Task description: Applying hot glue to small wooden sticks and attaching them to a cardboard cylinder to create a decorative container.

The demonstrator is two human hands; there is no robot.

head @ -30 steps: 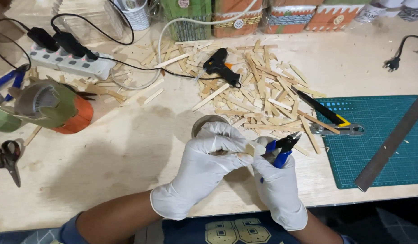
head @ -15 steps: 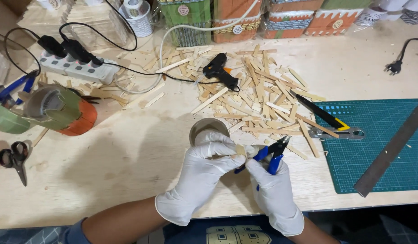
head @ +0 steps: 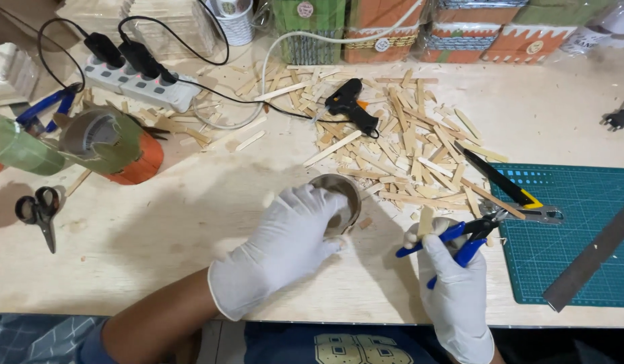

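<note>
**Gloved hands at a tin and a pair of blue-handled cutters**

The left hand (head: 285, 253), in a white glove, lies over a round metal tin (head: 340, 197) at the centre of the desk (head: 191, 222), its grip closed around the rim so that only the far edge of the tin shows. At about four o'clock from the tin, the right hand (head: 453, 290), also gloved, has its grip closed on blue-handled cutters (head: 460, 237) and on a short wooden stick (head: 425, 221) that stands up between the fingers. The cutter jaws point toward three o'clock, just beside the green cutting mat (head: 581, 222).

To do this well, I judge the tin should be pressed flat so it cannot slide, and the stick held near its end, clear of the blades.

Counted: two gloved hands, one tin, one glue gun (head: 352, 108) at twelve o'clock, one power strip (head: 140, 84) with two plugs in it at ten o'clock, one pair of scissors (head: 39, 212) at nine o'clock, one metal ruler (head: 591, 253) on the mat, one yellow-and-black knife (head: 497, 178). The loose sticks (head: 406, 145) scattered beyond the tin are too many to count
</note>
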